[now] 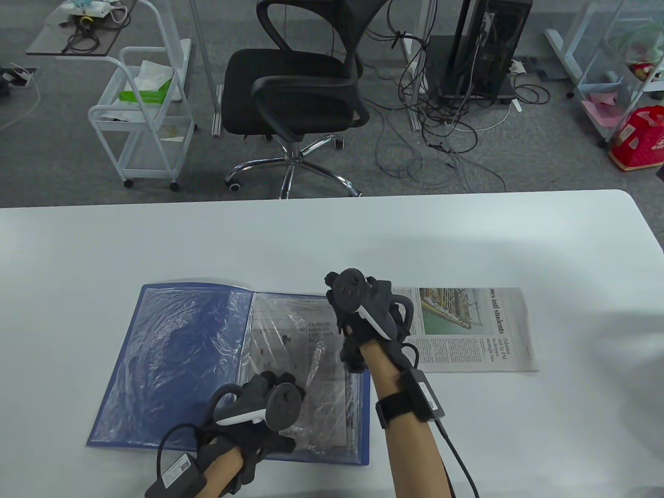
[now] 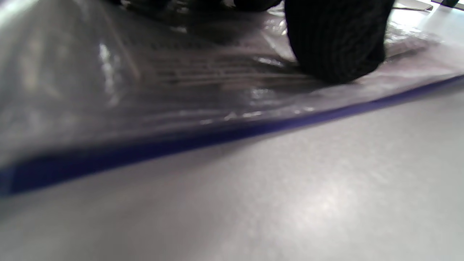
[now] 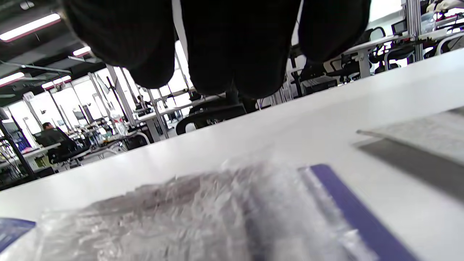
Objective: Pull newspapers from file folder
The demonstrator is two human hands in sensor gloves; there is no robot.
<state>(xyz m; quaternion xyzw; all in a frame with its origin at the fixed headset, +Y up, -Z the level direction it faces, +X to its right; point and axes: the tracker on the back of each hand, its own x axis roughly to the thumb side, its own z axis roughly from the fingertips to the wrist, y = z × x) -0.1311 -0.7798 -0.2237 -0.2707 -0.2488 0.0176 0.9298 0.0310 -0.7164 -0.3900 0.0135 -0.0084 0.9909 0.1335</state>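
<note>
A blue file folder (image 1: 171,363) lies open on the white table. A newspaper (image 1: 311,342) sits inside the clear sleeve on its right page. A second newspaper (image 1: 467,332) lies flat on the table just right of the folder. My left hand (image 1: 267,384) rests on the sleeve near the folder's front edge; in the left wrist view a fingertip (image 2: 337,43) presses on the plastic (image 2: 145,72). My right hand (image 1: 360,308) hovers over the folder's far right corner, holding nothing. In the right wrist view its fingers (image 3: 235,47) hang above the sleeve (image 3: 181,214), and the loose newspaper (image 3: 427,134) shows at the right.
The table (image 1: 155,244) ends at a far edge, with an office chair (image 1: 295,88), a white cart (image 1: 145,114) and cables on the floor behind it. The folder's blue edge (image 2: 217,134) lies close to the table's front.
</note>
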